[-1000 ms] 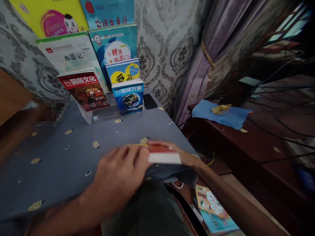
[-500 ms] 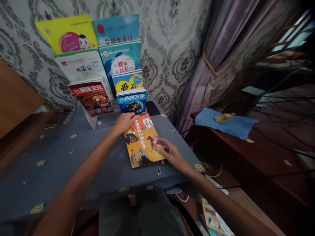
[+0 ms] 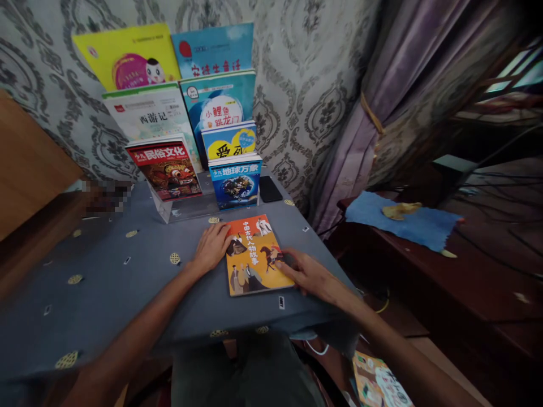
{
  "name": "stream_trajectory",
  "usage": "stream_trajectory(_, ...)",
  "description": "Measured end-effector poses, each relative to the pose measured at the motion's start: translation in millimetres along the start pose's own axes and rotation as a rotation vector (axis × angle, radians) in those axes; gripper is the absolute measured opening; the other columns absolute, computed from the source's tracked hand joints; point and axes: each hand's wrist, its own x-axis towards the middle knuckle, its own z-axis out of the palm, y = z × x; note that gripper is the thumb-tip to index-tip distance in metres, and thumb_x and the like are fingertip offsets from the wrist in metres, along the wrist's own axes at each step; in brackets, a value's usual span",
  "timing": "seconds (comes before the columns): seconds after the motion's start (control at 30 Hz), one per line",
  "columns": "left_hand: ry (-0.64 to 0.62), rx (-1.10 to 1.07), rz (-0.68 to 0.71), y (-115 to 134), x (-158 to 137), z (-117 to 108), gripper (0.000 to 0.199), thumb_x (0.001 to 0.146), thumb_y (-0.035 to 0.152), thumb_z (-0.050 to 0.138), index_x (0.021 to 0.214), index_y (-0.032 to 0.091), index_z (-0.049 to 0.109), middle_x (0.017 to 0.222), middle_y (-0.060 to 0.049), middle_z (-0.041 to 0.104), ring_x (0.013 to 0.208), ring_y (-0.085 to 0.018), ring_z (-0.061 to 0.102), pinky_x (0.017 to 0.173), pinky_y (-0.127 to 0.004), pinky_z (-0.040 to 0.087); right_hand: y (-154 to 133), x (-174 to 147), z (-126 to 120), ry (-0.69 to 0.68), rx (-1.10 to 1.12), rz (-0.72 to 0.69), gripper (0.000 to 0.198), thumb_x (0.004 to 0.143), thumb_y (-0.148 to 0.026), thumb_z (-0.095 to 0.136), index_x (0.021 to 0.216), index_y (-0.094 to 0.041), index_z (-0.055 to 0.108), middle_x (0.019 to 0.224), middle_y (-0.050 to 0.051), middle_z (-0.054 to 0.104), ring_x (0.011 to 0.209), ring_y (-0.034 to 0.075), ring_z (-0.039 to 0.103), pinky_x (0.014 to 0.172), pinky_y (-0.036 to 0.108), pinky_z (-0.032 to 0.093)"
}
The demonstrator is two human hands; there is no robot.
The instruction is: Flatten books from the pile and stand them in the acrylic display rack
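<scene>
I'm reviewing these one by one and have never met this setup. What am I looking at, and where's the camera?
There is no machine: these are a person's bare hands, seen by one camera worn on the head, looking forward and down. The left hand touches the left edge of an orange book; the right hand has its thumb over the right edge. How firmly either grips is unclear. The book lies on a grey patterned tablecloth. Behind it, several books stand displayed in a clear stand, with a dark, phone-like slab beside them.
</scene>
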Motion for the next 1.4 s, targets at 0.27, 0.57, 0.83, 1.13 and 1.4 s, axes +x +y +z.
stream_trajectory(0.27,0.055,-0.09,-0.001,-10.0,-11.0,15.1,0.039,0.102,0.031,0.041,0.135,0.016,0.057,0.146,-0.014,0.056,0.134,-0.026,0.052,0.112,-0.048,0.043,-55.5,44.8,21.0,0.159,-0.428,-0.312,0.043,0.103,-0.043,0.035,0.129,-0.022,0.062,0.118,0.013,0.074,0.106,0.029,0.071,0.088,0.041,0.054)
stream_trajectory(0.57,0.084,-0.169,0.075,-15.6,-11.4,16.6,0.04,0.1,0.025,0.041,0.136,0.018,0.055,0.141,-0.014,0.06,0.132,-0.026,0.054,0.111,-0.051,0.045,-56.6,106.4,68.3,-0.032,-0.484,-0.52,0.077,0.1,-0.059,0.039,0.155,-0.005,0.031,0.16,0.025,0.034,0.151,0.033,0.029,0.121,0.054,0.031)
stream_trajectory(0.83,0.096,-0.112,0.047,-12.9,-9.7,19.3,0.041,0.099,0.027,0.041,0.133,0.013,0.058,0.144,-0.016,0.058,0.134,-0.027,0.054,0.115,-0.05,0.042,-18.2,127.7,39.4,0.031,-0.554,-0.498,0.071,0.101,-0.055,0.038,0.153,-0.006,0.037,0.159,0.022,0.038,0.151,0.031,0.029,0.124,0.053,0.026)
stream_trajectory(1.13,0.041,-0.067,0.103,-14.9,-11.9,12.4,0.046,0.101,0.03,0.037,0.139,0.012,0.054,0.148,-0.016,0.054,0.144,-0.026,0.043,0.12,-0.051,0.035,14.1,146.2,6.8,0.03,-0.305,-0.466,0.066,0.104,-0.057,0.023,0.148,-0.015,0.048,0.156,0.014,0.046,0.149,0.026,0.035,0.123,0.052,0.025)
stream_trajectory(1.4,-0.234,0.002,0.321,21.3,-9.3,-4.8,0.058,0.103,0.046,0.037,0.153,0.017,0.037,0.161,-0.013,0.036,0.152,-0.024,0.028,0.125,-0.05,0.022,4.8,140.1,-6.4,0.0,0.02,-0.389,0.082,0.096,-0.076,0.017,0.146,-0.022,0.053,0.153,0.006,0.051,0.144,0.025,0.044,0.123,0.047,0.028)
